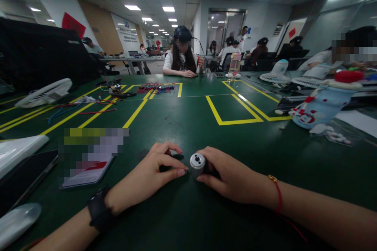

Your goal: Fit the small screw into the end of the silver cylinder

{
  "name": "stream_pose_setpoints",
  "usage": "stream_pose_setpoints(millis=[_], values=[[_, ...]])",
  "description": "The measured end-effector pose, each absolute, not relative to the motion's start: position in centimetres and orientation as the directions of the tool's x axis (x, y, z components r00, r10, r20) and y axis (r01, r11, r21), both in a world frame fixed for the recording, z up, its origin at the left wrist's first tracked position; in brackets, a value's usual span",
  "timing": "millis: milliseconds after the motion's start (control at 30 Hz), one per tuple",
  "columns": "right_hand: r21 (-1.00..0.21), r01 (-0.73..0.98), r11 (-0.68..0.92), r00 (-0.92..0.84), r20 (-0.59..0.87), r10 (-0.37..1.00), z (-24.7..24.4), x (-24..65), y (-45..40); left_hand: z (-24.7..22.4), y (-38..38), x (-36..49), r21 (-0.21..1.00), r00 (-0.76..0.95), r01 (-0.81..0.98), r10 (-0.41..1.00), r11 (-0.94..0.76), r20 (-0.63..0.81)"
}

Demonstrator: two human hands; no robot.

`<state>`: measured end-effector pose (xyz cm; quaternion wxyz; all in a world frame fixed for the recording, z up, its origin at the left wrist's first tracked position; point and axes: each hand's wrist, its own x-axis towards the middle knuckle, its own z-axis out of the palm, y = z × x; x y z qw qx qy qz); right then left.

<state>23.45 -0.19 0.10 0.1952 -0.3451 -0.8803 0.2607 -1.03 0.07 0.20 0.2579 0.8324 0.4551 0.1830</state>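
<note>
A short silvery metal cylinder (197,161) stands upright on the green table, with dark holes in its top face. My right hand (222,170) is wrapped round its right side, thumb in front and fingers behind. Just left of the cylinder, my left hand (161,166) has its thumb and index finger pinched together at the tips, the other fingers curved above. A tiny dark bit shows at those fingertips, too small to name. The left hand does not visibly touch the cylinder.
A phone (94,160) and a white mouse (19,221) lie left. Wires (156,88) and a white fan (44,93) are farther back. A blue bottle (324,104) stands right, near a bag of small beads (335,136). A person (182,55) sits opposite.
</note>
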Motion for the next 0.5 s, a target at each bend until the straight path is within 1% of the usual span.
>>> stream_pose_setpoints(millis=[167,233,300,367,500], values=[[-0.595,0.499,0.63,-0.69,0.167,0.704,0.14,23.44,-0.14,0.15,0.08,-1.22,0.57,0.539,0.67,0.84,-0.475,0.066],[-0.592,0.502,0.631,-0.691,0.165,0.704,0.19,23.45,-0.17,0.23,0.21,-1.34,0.58,0.546,0.663,0.836,-0.474,0.059],[-0.59,0.508,0.628,-0.69,0.158,0.706,0.25,23.46,-0.2,0.41,0.39,-1.42,0.617,0.535,0.646,0.843,-0.45,0.054],[-0.592,0.506,0.627,-0.691,0.157,0.705,0.31,23.45,-0.23,0.6,0.58,-1.43,0.678,0.483,0.619,0.873,-0.397,0.07],[-0.598,0.505,0.622,-0.685,0.161,0.711,0.33,23.46,-0.19,0.75,0.84,-1.38,0.789,0.253,0.581,0.966,-0.202,0.062]])
